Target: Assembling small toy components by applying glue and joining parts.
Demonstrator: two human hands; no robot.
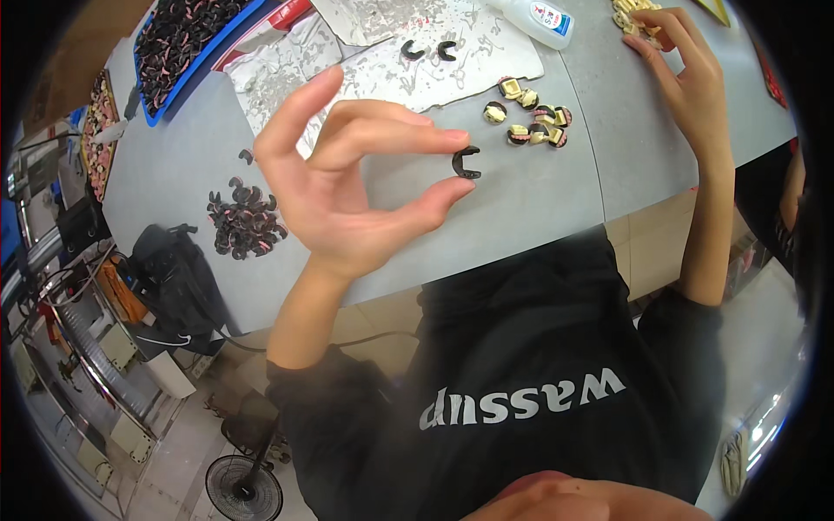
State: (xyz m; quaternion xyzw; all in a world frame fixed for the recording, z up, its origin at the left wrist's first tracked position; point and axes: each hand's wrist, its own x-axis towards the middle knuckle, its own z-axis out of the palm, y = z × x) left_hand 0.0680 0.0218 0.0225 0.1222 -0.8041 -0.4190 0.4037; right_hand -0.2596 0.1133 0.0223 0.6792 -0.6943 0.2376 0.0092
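My left hand point(347, 182) is raised over the table. Its thumb and index finger pinch a small black C-shaped piece point(466, 163) by its two sides, gap facing right. At the far right, my right hand point(688, 65) reaches to a pile of small cream-coloured pieces point(627, 17), thumb and fingers bent around one at the pile's edge. Between the hands lies a cluster of small assembled pieces point(537, 117) in cream, black and pink. Further back, two more black C-shaped pieces point(446, 50) rest on a stained white sheet point(495, 65).
A loose heap of black and pink curved pieces point(246, 221) lies left of my left hand. Behind it stands a blue tray point(204, 65) full of similar pieces. A white plastic bottle point(539, 22) lies at the back. Below the grey table point(556, 200), a fan point(244, 489) stands on the floor.
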